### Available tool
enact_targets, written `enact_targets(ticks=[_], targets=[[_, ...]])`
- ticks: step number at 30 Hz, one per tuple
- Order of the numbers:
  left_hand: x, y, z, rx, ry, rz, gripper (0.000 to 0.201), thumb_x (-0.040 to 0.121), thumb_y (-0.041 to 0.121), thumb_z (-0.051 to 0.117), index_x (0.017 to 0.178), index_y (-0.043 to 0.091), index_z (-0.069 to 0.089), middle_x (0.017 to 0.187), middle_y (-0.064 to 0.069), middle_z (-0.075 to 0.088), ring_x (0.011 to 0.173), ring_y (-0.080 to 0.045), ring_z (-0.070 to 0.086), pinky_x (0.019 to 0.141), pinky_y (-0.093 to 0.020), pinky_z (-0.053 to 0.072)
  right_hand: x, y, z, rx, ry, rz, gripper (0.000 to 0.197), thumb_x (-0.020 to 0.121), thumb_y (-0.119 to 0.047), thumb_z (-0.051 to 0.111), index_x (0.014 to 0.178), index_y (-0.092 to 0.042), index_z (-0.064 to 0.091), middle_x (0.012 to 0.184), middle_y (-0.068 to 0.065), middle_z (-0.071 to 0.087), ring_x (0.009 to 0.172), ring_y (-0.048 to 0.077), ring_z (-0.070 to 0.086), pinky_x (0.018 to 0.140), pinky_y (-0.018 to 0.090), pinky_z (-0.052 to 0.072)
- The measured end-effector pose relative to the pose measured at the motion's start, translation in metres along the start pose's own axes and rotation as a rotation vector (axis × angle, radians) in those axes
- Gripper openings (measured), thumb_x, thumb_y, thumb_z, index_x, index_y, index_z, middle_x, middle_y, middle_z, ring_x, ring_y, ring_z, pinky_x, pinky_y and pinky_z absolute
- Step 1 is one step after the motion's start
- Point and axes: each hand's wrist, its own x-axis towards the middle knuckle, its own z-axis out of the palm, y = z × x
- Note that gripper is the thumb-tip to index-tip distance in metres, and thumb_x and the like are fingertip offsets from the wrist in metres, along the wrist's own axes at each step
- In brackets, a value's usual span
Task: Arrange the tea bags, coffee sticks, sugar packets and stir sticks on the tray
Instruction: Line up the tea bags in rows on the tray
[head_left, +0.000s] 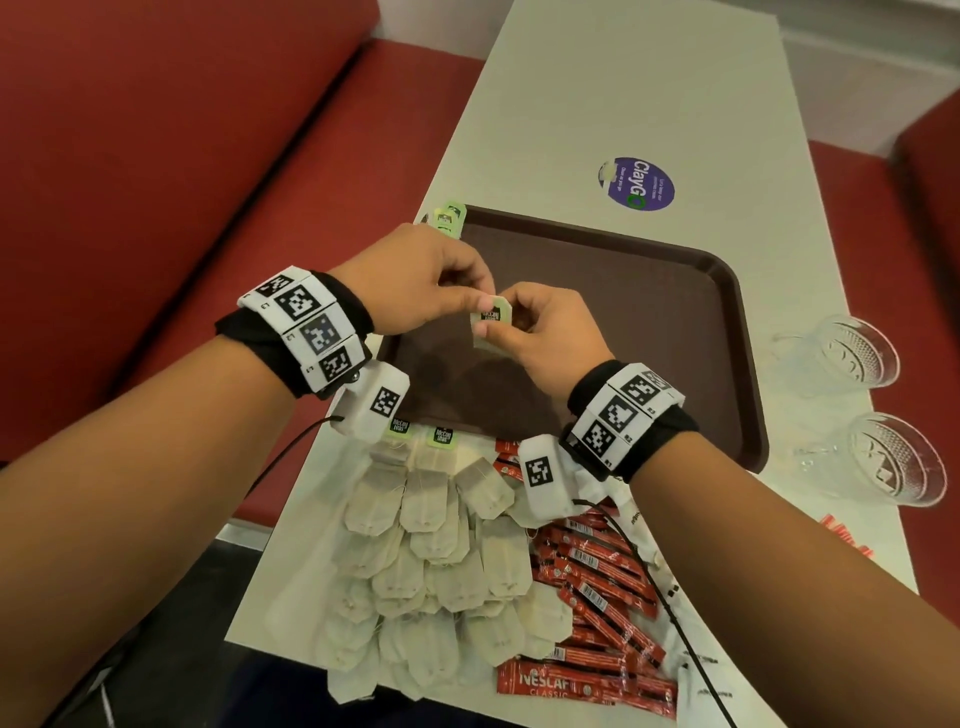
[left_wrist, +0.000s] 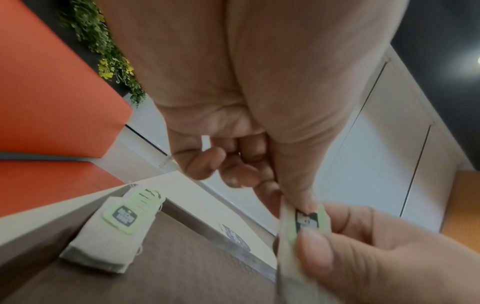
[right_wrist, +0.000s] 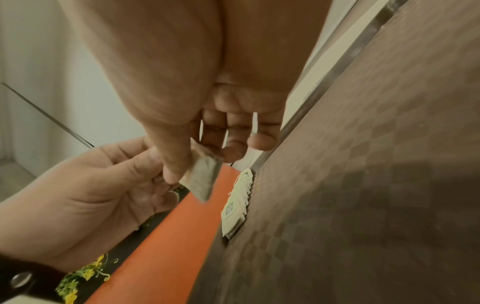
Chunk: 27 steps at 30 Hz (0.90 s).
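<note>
Near edge of surface (head_left: 649, 93): tea bags (head_left: 436, 561) and coffee sticks (head_left: 597, 587) heaped, uncountable. Above the one tray (head_left: 727, 322), left hand (head_left: 415, 280) and right hand (head_left: 550, 338) each pinched one held tea bag (head_left: 491, 319). Far-left tray corner: small tea bag stack (head_left: 448, 218). Right edge: two glasses (head_left: 857, 358).

Pale table (head_left: 649, 93) flanked by red bench seats (head_left: 156, 156). A purple round sticker (head_left: 638, 183) lies on its far half. Two clear patterned glasses (head_left: 857, 353) (apparently lying on their sides) rest near its right edge. Yellow-flowered greenery (left_wrist: 103, 51) stands behind the left bench.
</note>
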Motion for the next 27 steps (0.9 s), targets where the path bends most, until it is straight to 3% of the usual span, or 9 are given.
enact_targets(ticks=[3, 6, 9, 11, 14, 19, 21, 24, 27], targets=[[-0.002, -0.003, 0.002, 0.027, 0.070, -0.009, 0.003, 0.091, 0.033, 0.069, 0.090, 0.031, 0.071, 0.080, 0.011, 0.069, 0.070, 0.000, 0.059, 0.068, -0.017, 0.043, -0.001, 0.000, 0.001, -0.025, -0.011, 0.006, 0.012, 0.086, -0.031, 0.076, 0.090, -0.020, 0.071, 0.076, -0.009, 0.066, 0.067, 0.005, 0.058, 0.065, 0.025, 0.050], [-0.001, -0.011, 0.002, -0.057, 0.142, -0.043, 0.002, 0.093, 0.026, 0.069, 0.094, 0.026, 0.070, 0.083, 0.009, 0.071, 0.068, 0.000, 0.061, 0.069, -0.019, 0.048, -0.003, -0.001, 0.001, -0.002, -0.028, -0.014, 0.018, 0.086, -0.032, 0.076, 0.098, -0.019, 0.071, 0.078, -0.010, 0.067, 0.066, 0.000, 0.058, 0.065, 0.020, 0.049], [0.003, -0.028, -0.005, -0.027, 0.183, -0.118, 0.003, 0.094, 0.024, 0.067, 0.096, 0.025, 0.068, 0.086, 0.010, 0.070, 0.073, 0.000, 0.060, 0.072, -0.020, 0.045, -0.011, 0.002, -0.002, -0.081, -0.209, 0.011, 0.025, 0.086, -0.033, 0.075, 0.107, -0.023, 0.067, 0.083, -0.009, 0.069, 0.068, 0.000, 0.058, 0.072, 0.022, 0.052], [0.006, -0.043, -0.009, 0.109, 0.106, -0.192, 0.004, 0.095, 0.025, 0.066, 0.098, 0.027, 0.067, 0.087, 0.012, 0.067, 0.077, 0.000, 0.058, 0.074, -0.021, 0.043, -0.018, 0.005, -0.006, -0.196, -0.389, 0.010, 0.024, 0.086, -0.036, 0.075, 0.106, -0.026, 0.068, 0.085, -0.010, 0.070, 0.071, 0.001, 0.060, 0.073, 0.021, 0.051], [0.012, -0.062, -0.003, 0.235, -0.011, -0.306, 0.005, 0.095, 0.027, 0.065, 0.098, 0.027, 0.068, 0.092, 0.008, 0.069, 0.085, -0.011, 0.062, 0.074, -0.024, 0.040, -0.031, 0.008, -0.008, -0.301, -0.585, -0.005, 0.013, 0.089, -0.034, 0.073, 0.100, -0.027, 0.072, 0.084, -0.009, 0.071, 0.067, -0.006, 0.060, 0.064, 0.010, 0.045], [0.024, -0.073, 0.009, 0.223, 0.182, -0.398, 0.006, 0.093, 0.030, 0.067, 0.095, 0.026, 0.072, 0.090, 0.003, 0.069, 0.096, -0.018, 0.061, 0.085, -0.029, 0.047, -0.043, 0.006, -0.010, -0.320, -0.698, -0.018, 0.014, 0.087, -0.028, 0.076, 0.101, -0.029, 0.076, 0.091, -0.009, 0.073, 0.070, -0.005, 0.061, 0.066, 0.009, 0.046], [0.029, -0.074, 0.010, 0.216, 0.200, -0.422, 0.003, 0.091, 0.030, 0.069, 0.092, 0.028, 0.071, 0.093, 0.003, 0.070, 0.097, -0.018, 0.062, 0.089, -0.033, 0.050, -0.047, 0.003, -0.009, -0.379, -0.756, -0.021, 0.024, 0.081, -0.033, 0.080, 0.104, -0.032, 0.075, 0.101, -0.012, 0.073, 0.080, -0.002, 0.063, 0.076, 0.014, 0.050], [0.033, -0.070, 0.010, 0.251, 0.210, -0.452, 0.014, 0.086, 0.035, 0.073, 0.096, 0.028, 0.068, 0.096, 0.004, 0.068, 0.092, -0.018, 0.062, 0.083, -0.034, 0.052, -0.054, 0.002, -0.006, -0.523, -0.833, -0.053, 0.042, 0.075, -0.040, 0.084, 0.114, -0.039, 0.070, 0.117, -0.015, 0.069, 0.102, 0.007, 0.064, 0.093, 0.031, 0.053], [0.036, -0.060, 0.013, 0.347, 0.177, -0.428, 0.021, 0.086, 0.044, 0.071, 0.089, 0.025, 0.062, 0.087, 0.006, 0.062, 0.087, -0.019, 0.059, 0.074, -0.032, 0.046, -0.059, 0.003, -0.003, -0.590, -0.836, -0.060, 0.053, 0.072, -0.041, 0.085, 0.121, -0.041, 0.066, 0.123, -0.015, 0.067, 0.109, 0.012, 0.062, 0.096, 0.038, 0.052]])
